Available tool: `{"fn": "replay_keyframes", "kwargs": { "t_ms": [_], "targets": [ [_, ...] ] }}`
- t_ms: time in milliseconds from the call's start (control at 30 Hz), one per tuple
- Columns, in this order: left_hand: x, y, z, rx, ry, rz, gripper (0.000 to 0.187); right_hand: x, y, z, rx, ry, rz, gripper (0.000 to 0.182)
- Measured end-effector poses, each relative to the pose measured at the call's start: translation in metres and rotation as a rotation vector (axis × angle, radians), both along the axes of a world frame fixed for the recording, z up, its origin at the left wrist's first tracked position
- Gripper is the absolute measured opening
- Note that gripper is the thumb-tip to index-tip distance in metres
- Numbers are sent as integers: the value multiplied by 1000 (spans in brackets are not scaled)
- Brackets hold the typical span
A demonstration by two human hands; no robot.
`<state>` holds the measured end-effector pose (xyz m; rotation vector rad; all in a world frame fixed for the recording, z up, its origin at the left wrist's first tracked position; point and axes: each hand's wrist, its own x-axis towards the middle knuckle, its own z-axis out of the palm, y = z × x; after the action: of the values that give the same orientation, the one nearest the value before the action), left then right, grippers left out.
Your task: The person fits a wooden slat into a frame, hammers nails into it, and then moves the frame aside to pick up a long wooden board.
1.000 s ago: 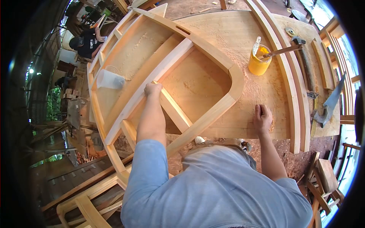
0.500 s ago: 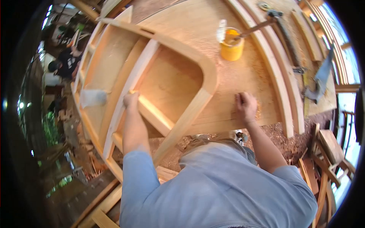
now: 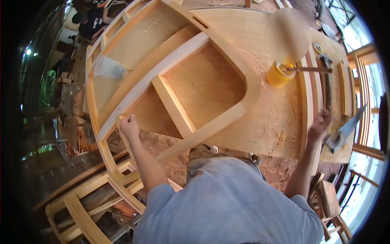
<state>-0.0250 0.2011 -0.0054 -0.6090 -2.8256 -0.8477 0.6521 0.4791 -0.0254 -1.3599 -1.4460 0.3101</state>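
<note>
My left hand (image 3: 129, 127) is closed at the upper end of a short wooden crosspiece (image 3: 120, 122) at the near left of a large curved wooden frame (image 3: 227, 118). A second crosspiece (image 3: 172, 103) spans the frame between the pale middle rail (image 3: 162, 79) and its near edge. My right hand (image 3: 320, 124) is over the long wooden strips (image 3: 305, 93) at the right, fingers loosely bent, with nothing visible in them. Close by it are a hammer (image 3: 327, 83) and a handsaw (image 3: 345, 132).
The frame lies across a plywood bench (image 3: 227, 36) with shavings on it. A yellow pot (image 3: 280, 75) with a stick in it stands beyond the frame's rounded corner. Another wooden frame (image 3: 77, 211) is at lower left, a chair (image 3: 329, 199) at lower right. A person (image 3: 91, 22) sits at far left.
My left hand has moved from the crosspiece at the middle rail to another nearer one at the left. My right hand has left the bench top and moved right, over the strips. The view has shifted.
</note>
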Motion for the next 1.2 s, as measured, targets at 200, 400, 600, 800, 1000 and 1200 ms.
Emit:
{"fn": "replay_keyframes", "kwargs": {
  "t_ms": [200,400,600,800,1000,1200],
  "targets": [
    [-49,-4,38,117,63,-23,34,115,174,-46,-315,-668,-75,77],
    [-120,47,72,233,-1,-130,35,80,190,-18,-701,-1076,-317,63],
    [-198,93,91,157,80,-160,36,117,227,-14,-785,-992,-104,47],
    [-308,176,100,132,211,-205,37,124,156,-3,-711,-712,-374,65],
    [-327,204,74,-439,136,-381,24,-83,-71,77,-309,729,-422,25],
    [-253,154,61,-484,261,-530,17,-44,-157,29,-406,718,-653,23]
  ]
}}
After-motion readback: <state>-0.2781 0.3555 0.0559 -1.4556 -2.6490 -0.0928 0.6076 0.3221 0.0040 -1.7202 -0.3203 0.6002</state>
